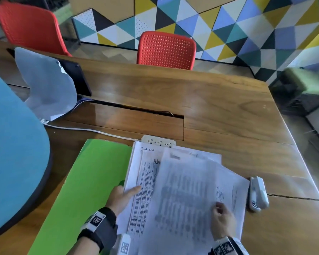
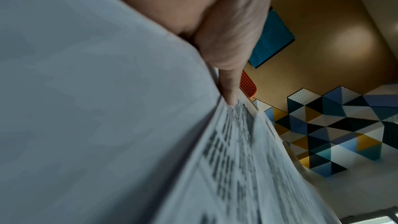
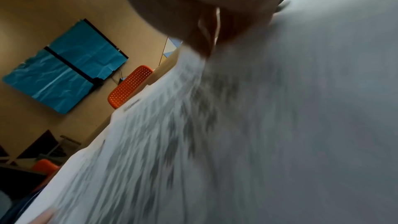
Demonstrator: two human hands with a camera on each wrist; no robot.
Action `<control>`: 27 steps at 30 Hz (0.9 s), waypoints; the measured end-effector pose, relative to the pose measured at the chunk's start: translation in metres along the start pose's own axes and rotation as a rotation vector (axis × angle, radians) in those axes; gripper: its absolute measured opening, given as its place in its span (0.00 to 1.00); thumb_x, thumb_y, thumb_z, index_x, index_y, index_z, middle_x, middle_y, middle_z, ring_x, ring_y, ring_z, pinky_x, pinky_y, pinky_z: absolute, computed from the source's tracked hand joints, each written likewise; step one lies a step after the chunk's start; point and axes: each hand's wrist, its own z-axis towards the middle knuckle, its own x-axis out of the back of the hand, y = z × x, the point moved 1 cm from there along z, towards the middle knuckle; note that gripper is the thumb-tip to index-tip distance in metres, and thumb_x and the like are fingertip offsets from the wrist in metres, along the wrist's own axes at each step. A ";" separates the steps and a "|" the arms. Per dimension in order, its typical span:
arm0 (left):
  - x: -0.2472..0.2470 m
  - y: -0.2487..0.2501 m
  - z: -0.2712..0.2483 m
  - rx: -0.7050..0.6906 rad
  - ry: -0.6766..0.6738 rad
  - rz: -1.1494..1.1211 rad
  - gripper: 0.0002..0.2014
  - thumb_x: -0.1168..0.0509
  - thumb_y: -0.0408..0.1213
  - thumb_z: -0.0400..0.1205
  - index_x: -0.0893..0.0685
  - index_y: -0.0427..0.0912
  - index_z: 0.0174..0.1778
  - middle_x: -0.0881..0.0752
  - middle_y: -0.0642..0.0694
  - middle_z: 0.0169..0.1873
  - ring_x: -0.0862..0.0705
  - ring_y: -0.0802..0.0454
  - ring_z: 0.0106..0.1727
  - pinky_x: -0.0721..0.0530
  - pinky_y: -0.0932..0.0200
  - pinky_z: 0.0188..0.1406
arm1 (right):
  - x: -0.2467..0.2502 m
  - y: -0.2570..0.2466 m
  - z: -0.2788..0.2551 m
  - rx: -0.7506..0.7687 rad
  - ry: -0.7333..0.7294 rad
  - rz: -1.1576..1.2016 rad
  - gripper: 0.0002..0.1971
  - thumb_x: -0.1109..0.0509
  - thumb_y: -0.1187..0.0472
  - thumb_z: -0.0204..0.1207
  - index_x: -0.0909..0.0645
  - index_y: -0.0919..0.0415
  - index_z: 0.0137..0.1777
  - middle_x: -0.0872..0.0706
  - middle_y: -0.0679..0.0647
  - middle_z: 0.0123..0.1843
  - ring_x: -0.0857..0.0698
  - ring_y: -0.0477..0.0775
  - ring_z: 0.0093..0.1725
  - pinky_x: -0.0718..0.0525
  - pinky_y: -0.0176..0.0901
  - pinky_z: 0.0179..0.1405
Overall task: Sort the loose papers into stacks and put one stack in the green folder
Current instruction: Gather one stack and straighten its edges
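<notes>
On counter (image 1: 219, 111): papers (image 1: 182, 196) fanned, left hand (image 1: 121, 196) and right hand (image 1: 222, 218) both pinching sheets; may slip, mixing stacks.

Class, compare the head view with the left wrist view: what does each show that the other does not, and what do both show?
Only the head view shows the green folder, white stapler, wooden table and right hand. Only the left wrist view shows a blue panel on a tan wall. Both show the left hand gripping the loose papers, a red chair and the triangle-patterned wall.
</notes>
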 end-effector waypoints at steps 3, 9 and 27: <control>-0.002 0.007 -0.003 -0.009 -0.005 0.005 0.35 0.31 0.75 0.59 0.31 0.42 0.25 0.38 0.55 0.23 0.32 0.52 0.23 0.28 0.58 0.30 | -0.025 -0.012 -0.016 0.189 -0.264 0.019 0.36 0.37 0.35 0.76 0.27 0.63 0.74 0.21 0.59 0.69 0.21 0.55 0.62 0.20 0.52 0.65; 0.005 -0.025 0.016 -0.007 -0.062 0.009 0.70 0.23 0.72 0.55 0.39 0.13 0.70 0.36 0.15 0.71 0.33 0.15 0.71 0.27 0.30 0.72 | -0.046 -0.046 -0.037 0.265 -0.356 -0.044 0.47 0.48 0.22 0.65 0.26 0.58 0.72 0.29 0.59 0.68 0.26 0.51 0.62 0.21 0.50 0.67; 0.059 -0.007 0.009 0.040 -0.028 -0.034 0.54 0.26 0.62 0.65 0.34 0.30 0.79 0.37 0.31 0.82 0.38 0.37 0.83 0.43 0.36 0.81 | 0.034 0.008 0.026 -0.278 -0.048 0.058 0.27 0.15 0.55 0.60 0.15 0.65 0.58 0.10 0.61 0.42 0.12 0.64 0.45 0.13 0.55 0.56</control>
